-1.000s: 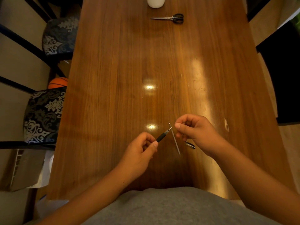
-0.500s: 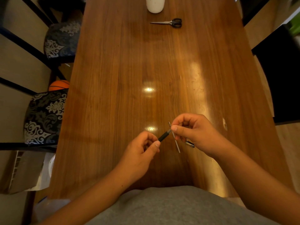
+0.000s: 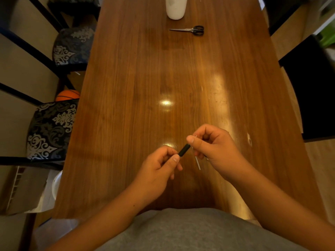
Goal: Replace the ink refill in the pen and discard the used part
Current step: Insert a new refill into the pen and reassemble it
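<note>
The person sits at the near end of the long wooden tabletop (image 3: pixel 126 124) with both hands raised just above it. The left hand (image 3: pixel 159 165) is pinched around one end of the black pen barrel (image 3: pixel 184 150), which angles up toward the right hand (image 3: pixel 215 147). That hand's thumb and fingers are pressed together on a thin pale refill (image 3: pixel 197 163), whose lower end hangs free below the fingers; something small and dark sits deeper in the same palm, too hidden to name. It looks like the pen is apart and a refill is out, so closing the pen and throwing away the used part remain. Scissors (image 3: pixel 190 30) and a white container (image 3: pixel 175 8) lie well apart at the far end; no writing is readable anywhere.
</note>
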